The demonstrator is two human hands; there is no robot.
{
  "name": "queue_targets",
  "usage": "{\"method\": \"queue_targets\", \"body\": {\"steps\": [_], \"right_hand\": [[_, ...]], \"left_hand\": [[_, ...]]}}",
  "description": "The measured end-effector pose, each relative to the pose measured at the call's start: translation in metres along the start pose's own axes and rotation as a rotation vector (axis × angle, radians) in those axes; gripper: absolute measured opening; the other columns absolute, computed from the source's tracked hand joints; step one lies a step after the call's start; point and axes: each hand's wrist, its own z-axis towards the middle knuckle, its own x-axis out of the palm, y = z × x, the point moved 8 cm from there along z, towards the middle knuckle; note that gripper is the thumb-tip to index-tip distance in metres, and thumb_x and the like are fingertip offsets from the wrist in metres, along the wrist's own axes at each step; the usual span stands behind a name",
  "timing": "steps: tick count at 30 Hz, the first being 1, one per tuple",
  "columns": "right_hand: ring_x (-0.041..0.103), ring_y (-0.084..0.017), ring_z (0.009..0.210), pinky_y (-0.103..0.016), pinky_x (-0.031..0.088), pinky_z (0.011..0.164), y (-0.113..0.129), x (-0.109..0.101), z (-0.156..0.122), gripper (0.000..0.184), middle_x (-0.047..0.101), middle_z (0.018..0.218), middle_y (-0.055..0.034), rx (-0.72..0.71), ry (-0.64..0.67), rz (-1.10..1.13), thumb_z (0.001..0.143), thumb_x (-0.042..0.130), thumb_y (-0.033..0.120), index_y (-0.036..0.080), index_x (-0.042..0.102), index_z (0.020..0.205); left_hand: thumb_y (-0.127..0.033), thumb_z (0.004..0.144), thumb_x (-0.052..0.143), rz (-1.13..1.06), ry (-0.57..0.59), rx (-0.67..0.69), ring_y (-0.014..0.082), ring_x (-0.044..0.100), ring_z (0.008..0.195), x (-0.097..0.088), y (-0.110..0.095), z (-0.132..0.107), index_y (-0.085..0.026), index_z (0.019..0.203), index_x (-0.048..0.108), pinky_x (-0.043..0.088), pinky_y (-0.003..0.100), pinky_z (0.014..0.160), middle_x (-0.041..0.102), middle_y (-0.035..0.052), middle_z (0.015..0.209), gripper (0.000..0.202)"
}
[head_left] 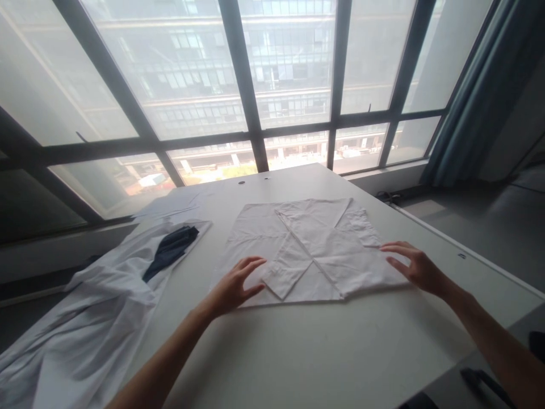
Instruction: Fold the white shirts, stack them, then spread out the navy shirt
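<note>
A white shirt (306,247) lies flat in a folded square on the white table (323,352), its sleeves crossed over the middle. My left hand (236,287) rests open on the near left edge of the shirt, fingers spread. My right hand (415,266) is open too, fingers stretched out over the shirt's near right corner, touching or just above the cloth. Neither hand holds anything.
A heap of white garments (85,324) with a dark blue piece (170,250) lies on the table's left end and hangs over it. Large windows (255,85) stand behind the table. A grey-blue curtain (477,96) hangs at the right. The table's right edge drops to the floor.
</note>
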Motion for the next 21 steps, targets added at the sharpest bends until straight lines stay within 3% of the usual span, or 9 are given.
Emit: {"method": "queue_targets", "body": {"steps": [5, 10, 16, 18, 21], "right_hand": [[0.063, -0.033, 0.119, -0.053, 0.054, 0.101, -0.009, 0.004, -0.044, 0.029, 0.069, 0.124, -0.0122, -0.003, 0.146, -0.034, 0.089, 0.069, 0.043, 0.029, 0.074, 0.113], [0.064, -0.032, 0.118, -0.048, 0.057, 0.098, -0.005, 0.012, -0.054, 0.023, 0.069, 0.120, -0.0113, -0.029, 0.202, -0.054, 0.088, 0.068, 0.038, 0.029, 0.075, 0.108], [0.067, -0.028, 0.101, -0.042, 0.056, 0.087, 0.002, 0.017, -0.046, 0.015, 0.070, 0.107, -0.0105, -0.127, 0.180, -0.160, 0.094, 0.060, 0.033, 0.025, 0.072, 0.098], [0.067, -0.025, 0.095, -0.039, 0.055, 0.084, 0.004, 0.016, -0.047, 0.016, 0.070, 0.102, -0.0095, -0.159, 0.186, -0.181, 0.096, 0.057, 0.031, 0.024, 0.071, 0.096], [0.067, -0.023, 0.089, -0.037, 0.053, 0.080, 0.005, 0.012, -0.051, 0.018, 0.070, 0.097, -0.0078, -0.183, 0.169, -0.202, 0.098, 0.055, 0.031, 0.024, 0.071, 0.093]], "left_hand": [[-0.045, 0.090, 0.071, 0.053, 0.119, -0.045, 0.0260, 0.060, 0.126, -0.035, 0.030, -0.051, -0.034, 0.135, 0.064, 0.050, 0.038, 0.107, 0.061, 0.0080, 0.137, 0.047], [-0.043, 0.085, 0.077, 0.080, 0.229, -0.119, 0.0267, 0.063, 0.122, -0.038, 0.059, -0.103, -0.036, 0.135, 0.066, 0.052, 0.036, 0.105, 0.064, 0.0080, 0.132, 0.051], [-0.030, 0.097, 0.062, 0.104, 0.126, -0.012, 0.0213, 0.068, 0.110, -0.032, 0.056, -0.106, -0.027, 0.111, 0.074, 0.055, 0.030, 0.096, 0.070, 0.0078, 0.118, 0.019], [-0.026, 0.099, 0.057, 0.128, 0.101, 0.031, 0.0193, 0.068, 0.105, -0.034, 0.050, -0.103, -0.024, 0.102, 0.073, 0.056, 0.028, 0.092, 0.071, 0.0071, 0.114, 0.017], [-0.022, 0.099, 0.056, 0.156, 0.070, 0.078, 0.0186, 0.069, 0.101, -0.039, 0.039, -0.101, -0.023, 0.104, 0.071, 0.056, 0.027, 0.088, 0.072, 0.0064, 0.110, 0.016]]}}
